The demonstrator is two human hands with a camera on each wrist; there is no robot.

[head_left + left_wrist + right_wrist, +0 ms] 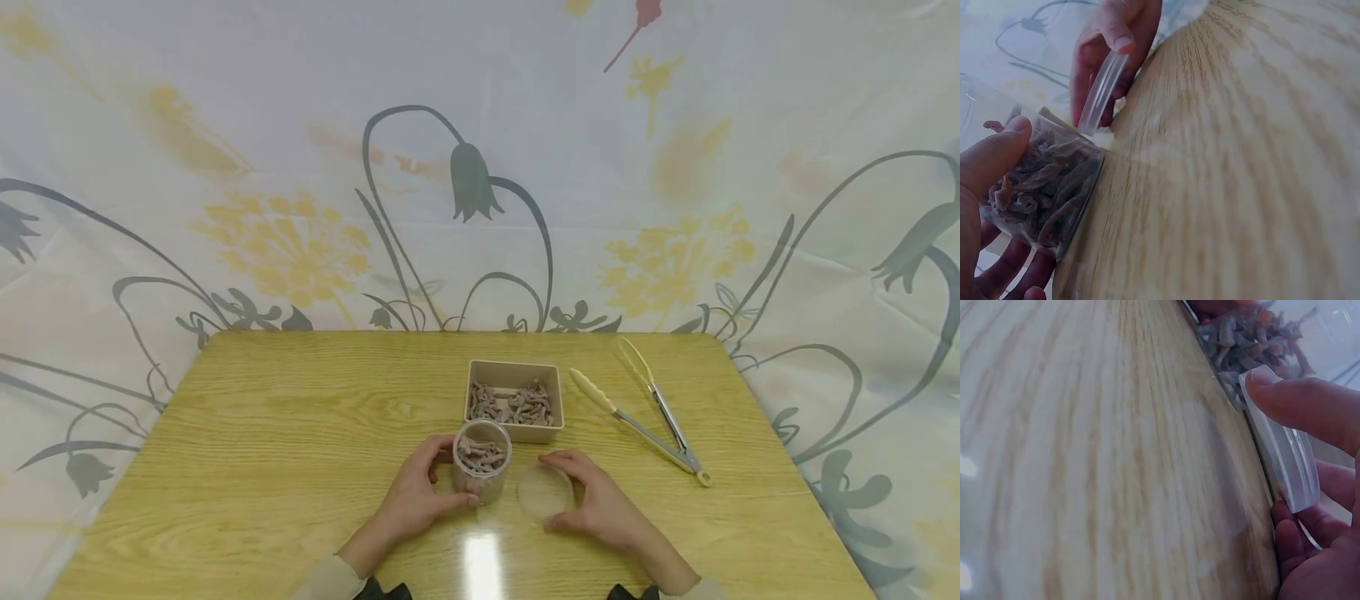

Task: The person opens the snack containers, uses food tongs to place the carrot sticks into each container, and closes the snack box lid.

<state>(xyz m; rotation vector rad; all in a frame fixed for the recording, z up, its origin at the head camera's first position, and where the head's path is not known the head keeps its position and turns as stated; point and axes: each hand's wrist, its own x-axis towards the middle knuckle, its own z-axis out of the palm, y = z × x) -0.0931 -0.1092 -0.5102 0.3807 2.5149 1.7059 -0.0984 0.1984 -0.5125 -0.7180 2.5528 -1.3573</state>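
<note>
My left hand point(411, 500) grips a clear plastic jar point(481, 485) from its left side, thumb in front and fingers behind. The jar stands upright and uncovered, with small grey-brown, twisted pieces point(1054, 187) inside it. To the right of the jar, my right hand point(600, 504) holds a round translucent lid point(545, 493) by its edge, between thumb and fingers. In the right wrist view the lid point(1288, 456) is tilted near the tabletop, apart from the jar's mouth.
Just behind the jar is a beige rectangular box point(536, 434) holding more of the twisted pieces. Metal tongs point(667, 421) with cream tips lie spread at the right. A flower-patterned cloth point(480, 250) hangs behind the wooden table point(300, 417).
</note>
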